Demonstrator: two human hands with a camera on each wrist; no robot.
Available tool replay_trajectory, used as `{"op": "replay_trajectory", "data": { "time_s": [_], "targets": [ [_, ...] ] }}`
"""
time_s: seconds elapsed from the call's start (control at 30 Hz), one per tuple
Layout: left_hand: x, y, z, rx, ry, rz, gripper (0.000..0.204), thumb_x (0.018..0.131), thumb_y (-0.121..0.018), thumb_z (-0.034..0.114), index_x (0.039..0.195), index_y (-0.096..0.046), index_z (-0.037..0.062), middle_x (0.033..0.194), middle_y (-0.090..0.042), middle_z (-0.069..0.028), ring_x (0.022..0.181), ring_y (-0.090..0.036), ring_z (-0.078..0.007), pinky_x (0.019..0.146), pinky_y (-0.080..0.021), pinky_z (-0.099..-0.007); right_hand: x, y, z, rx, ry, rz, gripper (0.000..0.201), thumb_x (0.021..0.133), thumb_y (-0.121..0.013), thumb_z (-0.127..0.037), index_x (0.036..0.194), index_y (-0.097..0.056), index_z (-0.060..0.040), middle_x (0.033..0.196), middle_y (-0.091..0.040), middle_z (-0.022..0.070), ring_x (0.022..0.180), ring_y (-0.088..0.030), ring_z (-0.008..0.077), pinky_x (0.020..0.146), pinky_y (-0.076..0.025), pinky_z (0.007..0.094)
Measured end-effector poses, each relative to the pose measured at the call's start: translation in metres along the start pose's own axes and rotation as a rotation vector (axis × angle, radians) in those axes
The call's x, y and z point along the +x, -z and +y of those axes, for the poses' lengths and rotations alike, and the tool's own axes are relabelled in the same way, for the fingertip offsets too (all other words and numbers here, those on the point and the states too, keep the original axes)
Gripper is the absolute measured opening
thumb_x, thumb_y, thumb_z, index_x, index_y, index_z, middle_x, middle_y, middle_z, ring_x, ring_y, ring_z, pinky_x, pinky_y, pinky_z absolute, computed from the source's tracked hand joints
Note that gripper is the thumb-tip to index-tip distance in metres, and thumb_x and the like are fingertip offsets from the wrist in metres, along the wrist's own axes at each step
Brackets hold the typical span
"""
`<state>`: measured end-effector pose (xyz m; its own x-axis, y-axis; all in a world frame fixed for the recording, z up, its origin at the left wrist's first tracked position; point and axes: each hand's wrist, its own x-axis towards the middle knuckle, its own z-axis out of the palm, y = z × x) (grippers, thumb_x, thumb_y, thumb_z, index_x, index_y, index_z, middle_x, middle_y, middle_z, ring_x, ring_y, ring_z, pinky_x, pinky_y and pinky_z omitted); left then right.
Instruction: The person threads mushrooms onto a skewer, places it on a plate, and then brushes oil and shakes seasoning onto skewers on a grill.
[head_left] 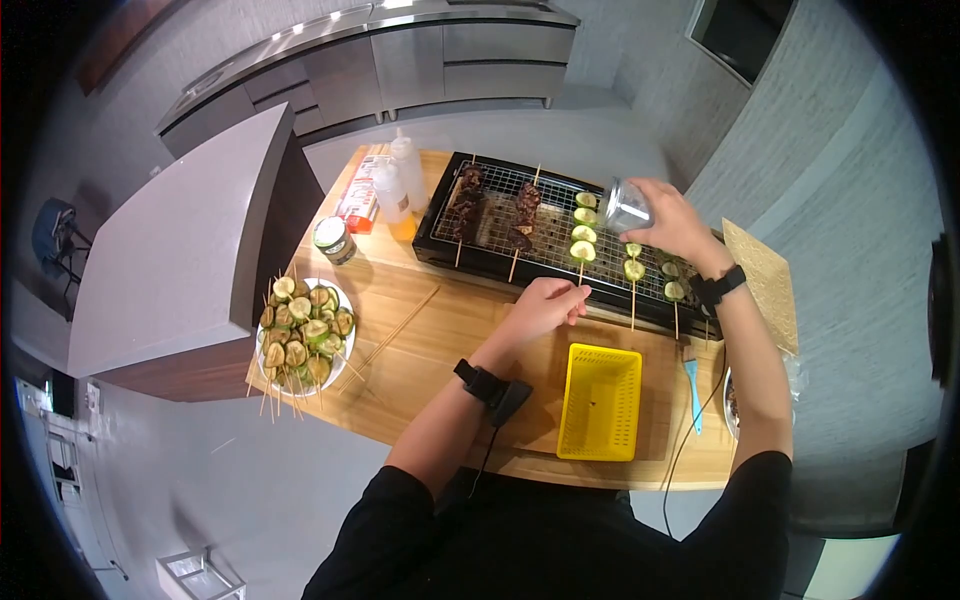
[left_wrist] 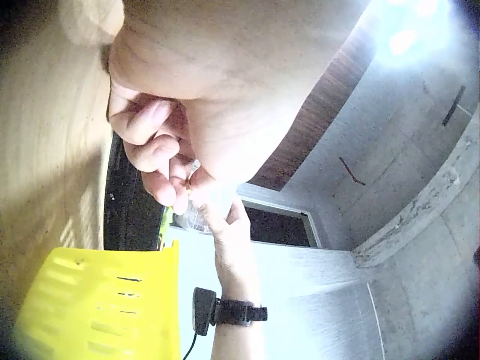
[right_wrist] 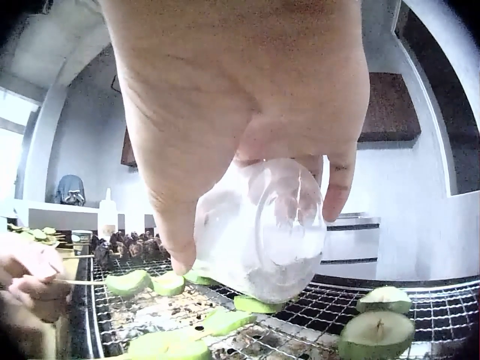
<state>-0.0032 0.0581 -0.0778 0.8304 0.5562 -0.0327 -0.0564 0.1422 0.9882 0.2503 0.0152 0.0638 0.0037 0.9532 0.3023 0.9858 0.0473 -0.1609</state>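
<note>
Wooden counter [head_left: 395,290] in grey room, yellow basket [head_left: 600,405] nearest body. Likely trouble: seasoning or whatever jar holds lands in clump if jar tips too far; smooth jar slips if grip slackens; bare fingers burn if hot rack is brushed. Left hand [head_left: 547,308]: fingertips nearly closed, pinching stick end of green-slice skewer [head_left: 583,234] at front edge of grill [head_left: 490,268]. Right hand [head_left: 668,222]: spread jar-wide, fingers curled round clear jar [head_left: 628,205], tilted above rack. Steel cabinets [head_left: 408,70] beyond.

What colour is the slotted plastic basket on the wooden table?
The slotted plastic basket is bright yellow, seen best in the head view.
</note>
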Motion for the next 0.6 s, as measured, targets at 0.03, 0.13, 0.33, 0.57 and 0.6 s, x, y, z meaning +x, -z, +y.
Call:
{"op": "replay_trajectory", "data": {
  "time_s": [0.03,0.13,0.33,0.57,0.6],
  "targets": [
    [0.0,0.0,-0.001,-0.006,-0.006,-0.001,0.038,0.104,-0.064,0.034,0.082,-0.069,0.0035,0.068,-0.062,0.0007,0.064,-0.055,-0.0061,0.058,-0.039,-0.0216,-0.001,0.004,-0.005,-0.004,0.001,-0.014,0.084,0.07,-0.089,-0.03,0.14,-0.054,0.0004,0.133,-0.062,0.024,0.127,-0.057,0.0406,0.108,-0.047,0.0448],
    [0.002,0.001,-0.004,-0.002,-0.011,-0.002,0.038,0.103,-0.064,0.032,0.081,-0.069,0.0015,0.069,-0.064,-0.0007,0.064,-0.058,-0.0075,0.059,-0.043,-0.0244,-0.006,0.01,-0.011,0.028,0.016,-0.008,0.084,0.07,-0.089,-0.029,0.14,-0.054,-0.0002,0.134,-0.062,0.0238,0.127,-0.057,0.0405,0.108,-0.046,0.0449],
    [0.006,0.002,-0.012,0.005,-0.025,0.014,0.038,0.103,-0.064,0.032,0.081,-0.069,0.0004,0.069,-0.065,-0.0014,0.064,-0.059,-0.0083,0.06,-0.045,-0.0253,-0.02,0.02,-0.016,0.047,0.025,-0.036,0.083,0.07,-0.09,-0.027,0.14,-0.054,-0.0017,0.135,-0.062,0.0222,0.128,-0.056,0.0399,0.109,-0.046,0.0445],
    [0.005,0.002,-0.012,-0.044,-0.031,-0.007,0.037,0.103,-0.065,0.032,0.081,-0.068,0.0022,0.072,-0.065,-0.0004,0.065,-0.058,-0.0076,0.06,-0.044,-0.0245,-0.041,0.033,-0.037,0.11,-0.011,-0.095,0.082,0.07,-0.09,-0.028,0.139,-0.054,-0.0034,0.135,-0.061,0.0214,0.128,-0.057,0.0399,0.11,-0.046,0.0442],
    [0.005,0.003,-0.013,-0.023,-0.021,-0.003,0.037,0.103,-0.065,0.032,0.081,-0.068,0.0022,0.073,-0.065,-0.0005,0.065,-0.058,-0.0076,0.06,-0.044,-0.0243,-0.044,0.031,-0.039,0.108,0.019,-0.107,0.082,0.07,-0.09,-0.028,0.14,-0.054,-0.0034,0.135,-0.061,0.0214,0.128,-0.057,0.0398,0.11,-0.046,0.0441]
  ]
}}
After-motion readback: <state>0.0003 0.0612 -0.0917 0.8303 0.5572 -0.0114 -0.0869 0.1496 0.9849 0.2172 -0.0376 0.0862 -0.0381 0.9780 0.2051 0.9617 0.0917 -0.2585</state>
